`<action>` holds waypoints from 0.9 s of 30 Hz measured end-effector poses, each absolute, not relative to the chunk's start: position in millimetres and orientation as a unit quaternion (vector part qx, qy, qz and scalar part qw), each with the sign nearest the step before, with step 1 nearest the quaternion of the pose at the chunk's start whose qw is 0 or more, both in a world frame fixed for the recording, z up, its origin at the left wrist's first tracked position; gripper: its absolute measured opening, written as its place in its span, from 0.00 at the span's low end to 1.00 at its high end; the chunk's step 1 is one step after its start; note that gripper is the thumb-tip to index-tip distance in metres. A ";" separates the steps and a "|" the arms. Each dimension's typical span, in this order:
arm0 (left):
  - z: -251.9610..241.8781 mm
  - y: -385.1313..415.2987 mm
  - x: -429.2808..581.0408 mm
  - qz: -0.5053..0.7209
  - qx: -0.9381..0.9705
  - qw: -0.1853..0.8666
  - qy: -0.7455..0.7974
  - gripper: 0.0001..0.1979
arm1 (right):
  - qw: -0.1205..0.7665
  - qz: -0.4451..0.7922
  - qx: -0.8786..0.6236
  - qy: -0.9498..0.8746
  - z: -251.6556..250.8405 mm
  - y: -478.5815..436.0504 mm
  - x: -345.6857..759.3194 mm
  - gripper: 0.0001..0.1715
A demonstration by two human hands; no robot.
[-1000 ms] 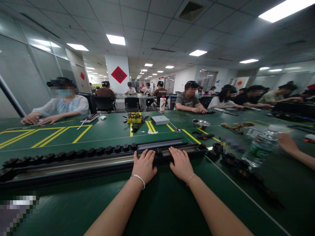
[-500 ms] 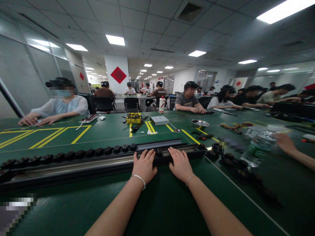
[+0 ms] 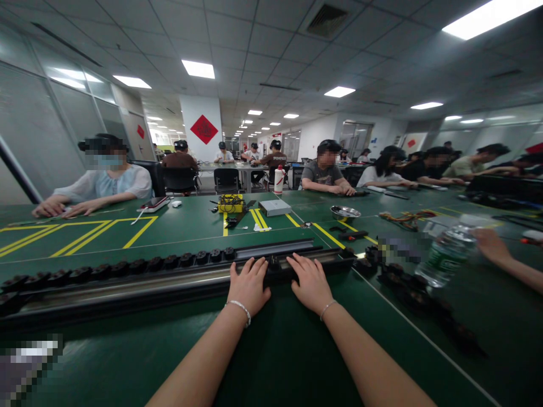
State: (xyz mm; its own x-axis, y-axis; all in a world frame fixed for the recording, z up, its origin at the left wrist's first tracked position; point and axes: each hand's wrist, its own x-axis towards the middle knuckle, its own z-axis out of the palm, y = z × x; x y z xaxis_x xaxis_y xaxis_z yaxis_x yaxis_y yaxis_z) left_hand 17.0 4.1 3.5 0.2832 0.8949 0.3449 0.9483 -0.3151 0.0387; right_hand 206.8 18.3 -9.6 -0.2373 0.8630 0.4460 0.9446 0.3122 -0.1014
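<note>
A long dark rail (image 3: 139,288) with a shiny channel runs across the green table in front of me. My left hand (image 3: 249,285) lies on it with the fingers stretched out and slightly spread. Just to the right, my right hand (image 3: 311,282) rests on the same rail, its fingers also extended. Between my hands a small black part (image 3: 275,261) sits in the rail; its exact kind is unclear. Behind the rail stands a row of round black pieces (image 3: 138,265). Neither hand is closed around anything.
A water bottle (image 3: 447,254) stands on the right, near another person's hand (image 3: 494,246). Black parts (image 3: 424,299) lie in a line beside it. Farther back are a metal bowl (image 3: 345,212), a grey box (image 3: 275,208) and a yellow box with cables (image 3: 231,203). Several people sit around.
The fingers of my right hand have shifted slightly left on the rail. My left hand keeps its place.
</note>
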 end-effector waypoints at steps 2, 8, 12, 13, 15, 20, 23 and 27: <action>4.1 4.1 17.6 -0.155 -0.796 0.084 -0.579 0.30 | 0.212 -0.097 -0.578 -0.782 -9.2 18.1 206.7 0.34; 6.6 3.6 19.3 -0.137 -0.793 0.090 -0.587 0.30 | 0.206 -0.102 -0.575 -0.785 -8.6 17.3 206.9 0.35; 5.0 4.8 18.6 -0.145 -0.794 0.096 -0.582 0.29 | 0.209 -0.100 -0.573 -0.786 -9.0 17.6 207.3 0.35; 4.4 5.4 18.4 -0.151 -0.795 0.097 -0.580 0.29 | 0.209 -0.099 -0.573 -0.787 -8.9 17.6 207.4 0.35; 3.4 6.3 18.2 -0.160 -0.796 0.098 -0.576 0.29 | 0.209 -0.096 -0.572 -0.787 -8.4 17.4 207.5 0.35; 4.1 6.7 18.9 -0.169 -0.798 0.086 -0.573 0.28 | 0.205 -0.094 -0.573 -0.788 -6.5 16.1 206.7 0.35; 5.0 6.5 19.3 -0.167 -0.797 0.076 -0.575 0.29 | 0.203 -0.095 -0.573 -0.788 -6.5 16.0 205.8 0.35; 5.6 7.2 19.6 -0.158 -0.796 0.073 -0.580 0.30 | 0.205 -0.100 -0.574 -0.787 -8.0 17.0 205.4 0.35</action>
